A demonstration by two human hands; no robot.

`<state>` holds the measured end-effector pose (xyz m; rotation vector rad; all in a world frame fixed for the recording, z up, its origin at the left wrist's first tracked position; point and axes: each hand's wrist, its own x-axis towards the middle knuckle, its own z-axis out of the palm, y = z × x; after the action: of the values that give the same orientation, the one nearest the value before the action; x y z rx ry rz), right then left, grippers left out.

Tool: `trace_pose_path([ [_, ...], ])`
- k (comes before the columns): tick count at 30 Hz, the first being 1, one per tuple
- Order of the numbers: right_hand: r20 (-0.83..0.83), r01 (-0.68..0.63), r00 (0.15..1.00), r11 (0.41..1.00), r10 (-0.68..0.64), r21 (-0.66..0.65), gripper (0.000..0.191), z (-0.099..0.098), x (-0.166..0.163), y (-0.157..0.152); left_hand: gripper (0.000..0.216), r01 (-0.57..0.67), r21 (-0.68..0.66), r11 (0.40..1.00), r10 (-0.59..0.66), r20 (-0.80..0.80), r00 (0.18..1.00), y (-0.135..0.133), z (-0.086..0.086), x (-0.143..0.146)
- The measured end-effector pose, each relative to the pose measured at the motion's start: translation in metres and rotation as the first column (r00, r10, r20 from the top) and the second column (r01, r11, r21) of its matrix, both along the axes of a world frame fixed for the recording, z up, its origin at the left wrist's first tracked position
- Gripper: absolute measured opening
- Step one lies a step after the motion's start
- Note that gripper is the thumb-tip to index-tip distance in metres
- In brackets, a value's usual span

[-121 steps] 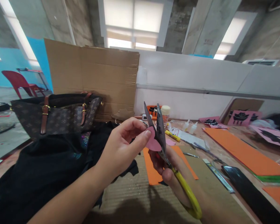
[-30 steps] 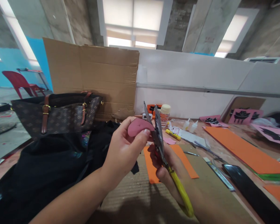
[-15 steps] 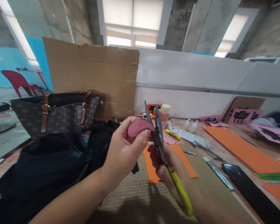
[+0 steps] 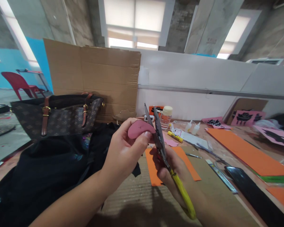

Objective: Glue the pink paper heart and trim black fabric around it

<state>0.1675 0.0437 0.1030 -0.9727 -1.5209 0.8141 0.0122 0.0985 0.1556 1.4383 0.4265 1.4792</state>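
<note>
Between the thumb and fingers of my left hand (image 4: 123,151) is a rounded piece of pink paper (image 4: 140,128) with a small dark mark on it. My right hand (image 4: 171,165) grips a pair of scissors (image 4: 159,135) with dark blades and yellow handles. The blades point up and stand a little apart, with the right end of the pink piece at them. Below the hands, an orange sheet (image 4: 151,167) lies on a brown cardboard mat (image 4: 125,201).
On the left, a brown patterned handbag (image 4: 61,116) stands behind black cloth (image 4: 49,164). To the right lie a yellow glue stick (image 4: 175,136), a utility knife (image 4: 221,176), a black phone (image 4: 251,192) and a long orange sheet (image 4: 248,154). A lidded jar (image 4: 166,118) stands behind.
Both hands, the pink piece and the scissors have shifted very slightly left. The scissor blades remain parted, and both grips are the same.
</note>
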Motion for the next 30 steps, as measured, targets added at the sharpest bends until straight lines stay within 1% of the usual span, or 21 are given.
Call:
trace_pose_path([
  [4, -0.075, -0.050, 0.996, 0.997, 0.046, -0.055, 0.040, -0.002, 0.001, -0.004, 0.007, -0.001, 0.001, 1.000, 0.001, -0.013, 1.000, -0.001, 0.002, -0.001],
  [7, -0.091, -0.058, 0.995, 0.996, 0.051, -0.072, 0.042, -0.002, 0.001, -0.005, 0.006, -0.009, -0.007, 1.000, 0.008, -0.023, 1.000, -0.001, 0.002, -0.002],
  [15, -0.035, -0.035, 0.999, 0.997, 0.033, -0.071, 0.048, -0.001, 0.004, -0.003, 0.005, -0.015, -0.010, 1.000, 0.014, -0.036, 0.999, 0.002, 0.001, -0.004],
  [19, -0.013, -0.028, 1.000, 0.998, 0.027, -0.063, 0.050, 0.000, 0.005, -0.003, 0.006, 0.004, -0.017, 1.000, -0.004, -0.032, 0.999, 0.001, 0.001, -0.005],
  [24, 0.016, -0.026, 0.999, 0.998, 0.027, -0.063, 0.052, 0.000, 0.005, 0.001, 0.004, -0.018, -0.024, 1.000, 0.017, -0.035, 0.999, 0.002, 0.001, -0.006],
  [27, -0.022, -0.040, 0.999, 0.999, 0.039, -0.025, 0.049, 0.001, 0.006, 0.003, 0.002, -0.001, -0.036, 0.999, 0.000, -0.029, 1.000, 0.004, 0.002, -0.006],
  [30, -0.063, -0.034, 0.997, 0.998, 0.037, 0.054, 0.049, 0.008, 0.011, 0.003, 0.004, 0.005, -0.027, 1.000, -0.007, -0.082, 0.997, 0.004, 0.002, -0.004],
])
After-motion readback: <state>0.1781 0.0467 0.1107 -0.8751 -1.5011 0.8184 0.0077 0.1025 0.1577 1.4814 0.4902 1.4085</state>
